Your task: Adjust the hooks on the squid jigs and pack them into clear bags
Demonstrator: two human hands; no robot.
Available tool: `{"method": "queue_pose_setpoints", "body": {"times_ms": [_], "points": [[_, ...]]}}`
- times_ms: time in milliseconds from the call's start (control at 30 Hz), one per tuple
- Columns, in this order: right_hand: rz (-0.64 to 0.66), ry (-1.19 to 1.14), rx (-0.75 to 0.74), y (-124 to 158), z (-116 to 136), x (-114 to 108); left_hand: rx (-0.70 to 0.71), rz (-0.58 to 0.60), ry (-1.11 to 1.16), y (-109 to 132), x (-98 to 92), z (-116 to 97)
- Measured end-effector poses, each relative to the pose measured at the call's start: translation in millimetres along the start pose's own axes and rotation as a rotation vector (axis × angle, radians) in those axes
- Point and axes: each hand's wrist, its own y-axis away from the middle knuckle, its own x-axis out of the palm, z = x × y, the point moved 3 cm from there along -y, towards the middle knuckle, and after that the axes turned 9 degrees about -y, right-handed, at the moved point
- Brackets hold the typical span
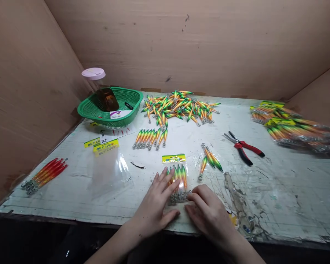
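Note:
A clear plastic packet of squid lures [183, 176] with a yellow header card lies flat in front of me. Several green-and-orange lures sit side by side in it, hooks toward me. My left hand [161, 198] rests over the packet's left side with fingers spread. At its lower right corner, beside the hooks, my right hand [207, 209] has its fingers curled against the edge; its fingertips are partly hidden. Just beyond that hand lie a few loose lures [213, 159].
A heap of lures [178, 106] lies at the back, with a row of lures [147, 138] before it. Leftward are empty bags [107, 172], red lures [48, 172] and a green basket [126, 119] holding a bottle [107, 99]. Pliers [242, 146] and filled packets [297, 132] lie right.

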Motion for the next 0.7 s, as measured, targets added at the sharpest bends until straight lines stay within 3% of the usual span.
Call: {"method": "queue_pose_setpoints", "body": {"times_ms": [133,233,333,433,533,700], "points": [[-0.010,0.051,-0.036,-8,-4,5,0.078,0.002,-0.046,-18,-1.9,5],[-0.013,0.046,-0.022,-9,-2,0,0.029,-0.071,-0.036,-14,-7.9,6],[0.033,-0.078,0.049,-2,6,-8,-0.276,-0.179,0.071,7,-12.0,6],[0.178,-0.338,0.158,6,15,0,-0.614,-0.099,0.353,26,-3.7,1],[0.275,-0.473,0.238,8,18,16,-0.744,-0.022,0.662,27,6.1,-6],[0.306,-0.511,0.332,-2,15,35,-0.889,-0.056,1.014,17,8.8,-5]]}}
